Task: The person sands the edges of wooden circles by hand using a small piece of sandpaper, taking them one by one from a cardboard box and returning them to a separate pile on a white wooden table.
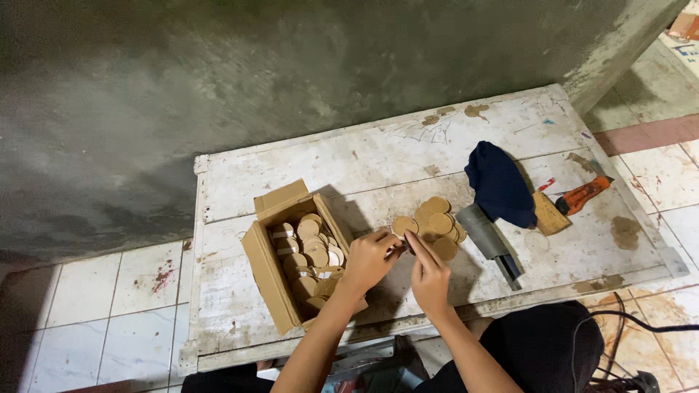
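Observation:
My left hand [368,260] and my right hand [429,275] meet over the low white table [408,149], pinching one round tan wooden disc [403,226] between their fingers. Right behind the hands lies a small pile of the same discs [439,223]. To the left of my left hand stands an open cardboard box [273,273] filled with several more discs [312,251].
A dark blue cloth [499,183] lies on the table's right half, beside a grey flat tool [489,239], a tan wooden block [549,214] and an orange-handled tool [585,193]. A grey concrete wall rises behind the table. White floor tiles and a black cable [641,324] surround it.

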